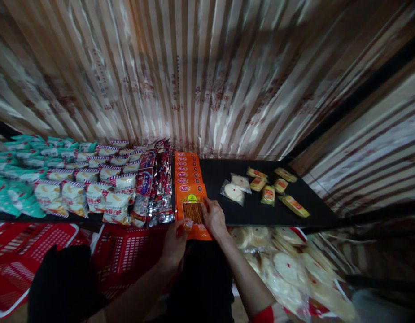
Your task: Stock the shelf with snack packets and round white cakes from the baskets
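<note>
An orange snack packet (194, 233) with a clear window showing brown sticks lies at the front of an overlapping row of matching orange packets (187, 168) on the black shelf. My left hand (175, 242) pinches its lower left edge. On the opposite side, my right hand (214, 219) is closed on the packet's right edge, fingertips near the window. Left of the row stand dark red and silver packets (160, 188). To the right lie round white flatbreads in clear wrappers (233, 193) and several small yellow packets (268, 195).
White snack bags (116, 207) and teal bags (25, 197) fill the left of the black shelf (247, 217). Red baskets (126, 251) sit below. More wrapped round flatbreads (288, 267) are piled lower right. Behind the shelf hangs a striped, pleated curtain (194, 80).
</note>
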Demonstrator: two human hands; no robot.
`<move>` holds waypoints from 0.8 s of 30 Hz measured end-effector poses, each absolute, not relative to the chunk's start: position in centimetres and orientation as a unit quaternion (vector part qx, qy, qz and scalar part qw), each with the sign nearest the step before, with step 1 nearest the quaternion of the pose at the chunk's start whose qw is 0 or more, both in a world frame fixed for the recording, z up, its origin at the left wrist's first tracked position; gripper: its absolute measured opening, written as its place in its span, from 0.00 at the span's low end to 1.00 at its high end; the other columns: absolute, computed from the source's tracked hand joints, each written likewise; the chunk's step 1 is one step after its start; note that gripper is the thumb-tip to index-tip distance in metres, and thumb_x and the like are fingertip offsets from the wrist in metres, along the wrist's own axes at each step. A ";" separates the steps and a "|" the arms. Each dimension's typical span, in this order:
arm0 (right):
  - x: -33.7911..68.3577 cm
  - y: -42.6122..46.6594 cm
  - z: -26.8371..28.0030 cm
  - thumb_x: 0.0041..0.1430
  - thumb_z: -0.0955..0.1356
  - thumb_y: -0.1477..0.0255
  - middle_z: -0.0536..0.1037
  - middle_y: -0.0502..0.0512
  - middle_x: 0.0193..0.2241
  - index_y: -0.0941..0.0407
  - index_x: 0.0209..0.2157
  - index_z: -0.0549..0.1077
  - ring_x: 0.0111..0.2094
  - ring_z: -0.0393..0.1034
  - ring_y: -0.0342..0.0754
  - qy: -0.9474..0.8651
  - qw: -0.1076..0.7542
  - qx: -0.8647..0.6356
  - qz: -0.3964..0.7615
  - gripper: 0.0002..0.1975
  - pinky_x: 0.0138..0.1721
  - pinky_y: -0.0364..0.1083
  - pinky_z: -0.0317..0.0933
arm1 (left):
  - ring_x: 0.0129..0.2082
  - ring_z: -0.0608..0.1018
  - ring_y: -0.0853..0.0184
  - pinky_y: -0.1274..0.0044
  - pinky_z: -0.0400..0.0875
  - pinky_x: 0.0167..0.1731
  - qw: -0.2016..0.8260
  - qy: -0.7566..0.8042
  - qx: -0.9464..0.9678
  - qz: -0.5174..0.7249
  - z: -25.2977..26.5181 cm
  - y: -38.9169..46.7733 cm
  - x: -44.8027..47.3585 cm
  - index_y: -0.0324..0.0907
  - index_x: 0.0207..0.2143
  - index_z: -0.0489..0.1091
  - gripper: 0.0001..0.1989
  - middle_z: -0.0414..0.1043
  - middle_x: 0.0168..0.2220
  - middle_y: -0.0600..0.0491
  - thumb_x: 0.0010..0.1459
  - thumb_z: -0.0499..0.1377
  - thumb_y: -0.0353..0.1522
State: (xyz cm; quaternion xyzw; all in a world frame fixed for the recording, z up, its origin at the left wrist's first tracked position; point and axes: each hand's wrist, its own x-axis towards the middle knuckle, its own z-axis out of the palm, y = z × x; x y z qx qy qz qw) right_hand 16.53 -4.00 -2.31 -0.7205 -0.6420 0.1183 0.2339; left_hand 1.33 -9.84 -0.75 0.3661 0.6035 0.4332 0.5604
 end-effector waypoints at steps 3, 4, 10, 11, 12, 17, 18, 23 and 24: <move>16.7 -3.9 -2.6 0.62 0.59 0.70 0.74 0.62 0.37 0.62 0.50 0.70 0.39 0.70 0.50 -0.645 0.237 -0.716 0.123 0.19 0.41 0.44 0.62 | 0.49 0.71 0.61 0.69 0.63 0.52 0.534 0.610 0.409 0.420 -0.2 -10.9 1.2 0.41 0.37 0.72 0.16 0.72 0.47 0.48 0.43 0.56 0.23; 16.7 -3.9 -2.7 0.62 0.59 0.70 0.74 0.62 0.36 0.62 0.50 0.70 0.39 0.70 0.49 -0.645 0.239 -0.715 0.124 0.19 0.41 0.44 0.62 | 0.50 0.70 0.60 0.69 0.62 0.53 0.515 0.615 0.432 0.412 0.1 -11.6 1.1 0.41 0.37 0.72 0.17 0.70 0.48 0.48 0.43 0.55 0.22; 16.9 -3.7 -2.8 0.61 0.60 0.69 0.73 0.59 0.35 0.58 0.49 0.71 0.36 0.70 0.48 -0.647 0.238 -0.714 0.126 0.18 0.39 0.43 0.62 | 0.60 0.59 0.57 0.63 0.55 0.58 0.414 0.595 0.586 0.362 2.3 -15.0 0.6 0.45 0.39 0.72 0.19 0.57 0.59 0.49 0.44 0.54 0.23; 16.9 -3.6 -2.7 0.61 0.60 0.69 0.73 0.59 0.35 0.58 0.49 0.71 0.35 0.70 0.48 -0.647 0.237 -0.714 0.128 0.18 0.39 0.43 0.62 | 0.60 0.58 0.57 0.63 0.54 0.59 0.403 0.586 0.609 0.350 2.7 -14.9 0.9 0.45 0.40 0.72 0.19 0.56 0.59 0.50 0.45 0.54 0.23; 16.9 -3.7 -2.6 0.61 0.60 0.69 0.73 0.59 0.35 0.59 0.50 0.71 0.35 0.70 0.48 -0.647 0.237 -0.713 0.131 0.18 0.38 0.42 0.61 | 0.61 0.57 0.57 0.63 0.53 0.59 0.393 0.581 0.627 0.338 3.1 -14.4 1.2 0.45 0.40 0.72 0.19 0.55 0.60 0.50 0.46 0.54 0.23; 16.9 -3.8 -2.1 0.61 0.60 0.70 0.73 0.61 0.35 0.63 0.50 0.71 0.35 0.70 0.49 -0.648 0.238 -0.708 0.147 0.19 0.38 0.43 0.62 | 0.63 0.53 0.56 0.62 0.50 0.61 0.296 0.586 0.708 0.262 4.1 -9.3 4.0 0.42 0.44 0.71 0.21 0.55 0.61 0.50 0.47 0.54 0.24; 16.9 -3.8 -2.0 0.61 0.60 0.71 0.73 0.61 0.35 0.63 0.49 0.71 0.35 0.70 0.49 -0.651 0.235 -0.706 0.149 0.19 0.37 0.43 0.62 | 0.63 0.51 0.56 0.62 0.49 0.61 0.276 0.587 0.722 0.242 4.0 -8.0 4.5 0.43 0.46 0.71 0.22 0.55 0.61 0.50 0.47 0.53 0.24; 17.0 -3.8 -2.1 0.60 0.60 0.72 0.73 0.59 0.35 0.60 0.49 0.71 0.35 0.70 0.47 -0.658 0.239 -0.700 0.140 0.18 0.37 0.42 0.62 | 0.65 0.45 0.52 0.58 0.47 0.60 0.215 0.612 0.747 0.149 2.6 -3.4 5.5 0.42 0.56 0.63 0.25 0.51 0.64 0.48 0.54 0.51 0.32; 17.0 -3.8 -2.2 0.60 0.60 0.72 0.74 0.59 0.36 0.60 0.49 0.71 0.35 0.70 0.47 -0.658 0.241 -0.700 0.136 0.18 0.38 0.42 0.62 | 0.65 0.45 0.52 0.58 0.46 0.61 0.204 0.617 0.748 0.135 2.3 -2.9 5.5 0.41 0.57 0.62 0.26 0.50 0.64 0.47 0.55 0.50 0.34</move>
